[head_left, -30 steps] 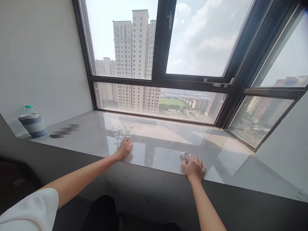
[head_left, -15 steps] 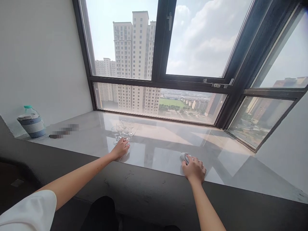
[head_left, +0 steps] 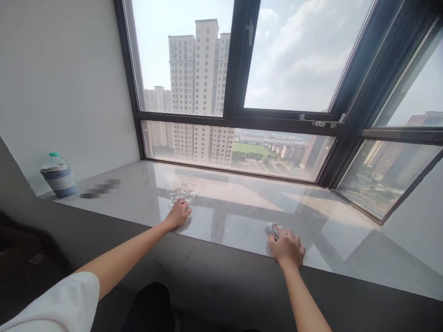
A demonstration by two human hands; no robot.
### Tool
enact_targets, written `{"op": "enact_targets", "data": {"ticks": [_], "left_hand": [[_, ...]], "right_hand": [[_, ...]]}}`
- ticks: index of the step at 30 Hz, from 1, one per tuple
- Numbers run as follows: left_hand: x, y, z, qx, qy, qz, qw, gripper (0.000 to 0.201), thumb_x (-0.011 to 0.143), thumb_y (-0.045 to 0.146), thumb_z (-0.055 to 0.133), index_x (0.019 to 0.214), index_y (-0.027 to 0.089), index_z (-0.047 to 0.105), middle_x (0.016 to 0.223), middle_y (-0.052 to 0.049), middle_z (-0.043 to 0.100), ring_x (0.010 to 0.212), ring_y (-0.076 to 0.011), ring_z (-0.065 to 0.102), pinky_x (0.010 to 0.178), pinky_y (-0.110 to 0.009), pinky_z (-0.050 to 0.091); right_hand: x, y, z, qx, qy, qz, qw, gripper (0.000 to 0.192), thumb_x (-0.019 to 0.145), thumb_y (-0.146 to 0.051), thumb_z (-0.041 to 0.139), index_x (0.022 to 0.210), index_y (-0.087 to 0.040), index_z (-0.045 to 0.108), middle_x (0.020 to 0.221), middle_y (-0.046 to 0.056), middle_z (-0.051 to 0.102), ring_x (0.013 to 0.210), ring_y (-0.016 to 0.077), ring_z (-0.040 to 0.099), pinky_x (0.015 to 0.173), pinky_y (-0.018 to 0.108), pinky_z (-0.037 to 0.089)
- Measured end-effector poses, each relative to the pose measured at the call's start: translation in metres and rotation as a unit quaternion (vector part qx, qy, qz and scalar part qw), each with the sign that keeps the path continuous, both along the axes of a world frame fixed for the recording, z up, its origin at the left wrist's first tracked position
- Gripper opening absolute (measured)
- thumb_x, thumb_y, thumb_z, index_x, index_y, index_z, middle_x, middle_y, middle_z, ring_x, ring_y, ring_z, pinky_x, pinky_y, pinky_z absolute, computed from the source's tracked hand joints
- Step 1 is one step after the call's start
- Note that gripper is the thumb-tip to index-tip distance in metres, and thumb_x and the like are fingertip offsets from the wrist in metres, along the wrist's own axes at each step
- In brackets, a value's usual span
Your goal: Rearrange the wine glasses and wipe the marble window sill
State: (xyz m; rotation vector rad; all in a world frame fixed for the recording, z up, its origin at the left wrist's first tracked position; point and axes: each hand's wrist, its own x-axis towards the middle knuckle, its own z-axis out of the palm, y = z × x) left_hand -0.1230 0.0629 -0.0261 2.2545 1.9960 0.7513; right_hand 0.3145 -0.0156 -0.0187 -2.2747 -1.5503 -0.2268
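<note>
My left hand (head_left: 178, 213) is at the front of a cluster of clear stemmed wine glasses (head_left: 177, 185) on the glossy sill. Its fingers curl closed around the nearest glass, mostly hidden behind them. Further right, close to the sill's front edge, my right hand (head_left: 286, 245) presses down on a bunched light grey cloth (head_left: 273, 229). The fingers are bent over the cloth, and part of it sticks out on the left side of the hand.
The pale tiled window sill (head_left: 221, 251) ends in a front edge near my forearms. At its left end stand a blue-and-white bucket (head_left: 62, 181) and a bottle with a green cap (head_left: 54, 157). A dark-framed window (head_left: 221, 119) rises behind. A blurred item lies beside the bucket.
The view has turned slightly left, so everything sits a little further right. Both hands keep about the same places relative to the glasses and the cloth.
</note>
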Motion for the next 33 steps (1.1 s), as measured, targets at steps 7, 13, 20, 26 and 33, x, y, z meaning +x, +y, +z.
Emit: {"op": "enact_targets", "data": {"ticks": [7,13,20,26,33], "left_hand": [[0.004,-0.005,0.001,-0.008,0.011,0.008,1.0,0.048,0.092,0.045,0.041,0.129,0.018,0.055,0.139,-0.018,0.043,0.133,-0.0335,0.036,0.102,-0.047,0.034],[0.012,-0.011,0.008,-0.039,0.021,0.033,0.998,0.054,0.09,0.05,0.04,0.133,0.019,0.052,0.145,-0.016,0.039,0.137,-0.0323,0.03,0.104,-0.043,0.034],[0.017,-0.016,0.016,-0.062,0.028,0.04,0.997,0.057,0.088,0.055,0.039,0.129,0.02,0.055,0.141,-0.014,0.045,0.134,-0.0311,0.033,0.103,-0.04,0.035],[0.018,-0.017,0.015,-0.063,0.037,0.036,0.997,0.056,0.088,0.055,0.037,0.129,0.02,0.056,0.144,-0.013,0.044,0.136,-0.0298,0.032,0.106,-0.04,0.032],[0.018,-0.015,0.012,-0.05,0.047,0.029,0.997,0.057,0.088,0.055,0.039,0.13,0.019,0.056,0.142,-0.014,0.047,0.135,-0.0307,0.033,0.108,-0.041,0.03]], "right_hand": [[0.0,0.001,-0.001,0.003,-0.002,-0.002,1.0,0.044,0.086,-0.036,0.043,0.126,-0.031,0.063,0.13,0.006,0.057,0.117,0.0261,0.047,0.103,0.044,0.031],[0.0,0.0,-0.001,-0.002,-0.003,-0.005,1.0,0.045,0.087,-0.036,0.041,0.126,-0.031,0.062,0.131,0.005,0.056,0.118,0.0264,0.047,0.102,0.044,0.032],[0.005,0.002,-0.004,-0.004,-0.006,0.008,1.0,0.045,0.087,-0.038,0.041,0.126,-0.029,0.063,0.13,0.007,0.057,0.117,0.028,0.048,0.1,0.045,0.033],[0.007,0.005,-0.008,-0.009,-0.009,0.006,1.0,0.046,0.087,-0.039,0.04,0.126,-0.03,0.062,0.131,0.006,0.056,0.118,0.0277,0.047,0.1,0.045,0.033],[0.007,0.005,-0.007,-0.018,-0.015,0.005,1.0,0.047,0.088,-0.039,0.039,0.128,-0.031,0.061,0.133,0.006,0.055,0.119,0.0272,0.047,0.1,0.044,0.034]]}}
